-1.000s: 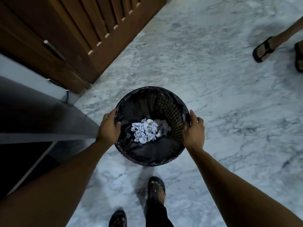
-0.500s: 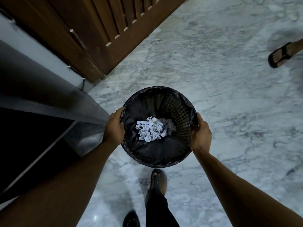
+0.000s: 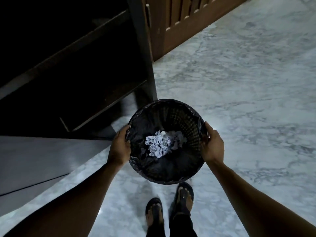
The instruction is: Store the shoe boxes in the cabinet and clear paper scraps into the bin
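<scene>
A round black mesh bin (image 3: 188, 120) lined with a black bag hangs above the marble floor between my two hands. A heap of white paper scraps (image 3: 158, 145) lies at its bottom. My left hand (image 3: 119, 147) grips the bin's left rim, and my right hand (image 3: 212, 144) grips the right rim. An open dark cabinet (image 3: 77, 65) with shelves stands at the upper left; its inside is too dark to make out any shoe boxes.
A slatted wooden cabinet door (image 3: 179, 23) stands open at the top, right of the shelves. A grey panel (image 3: 42, 159) lies low at the left. My sandalled feet (image 3: 171, 207) stand on the marble floor (image 3: 248, 100) below the bin.
I have turned and stepped towards the cabinet while carrying the bin; the dark shelves now fill the upper left. The other person's sandalled foot at the right has left the view.
</scene>
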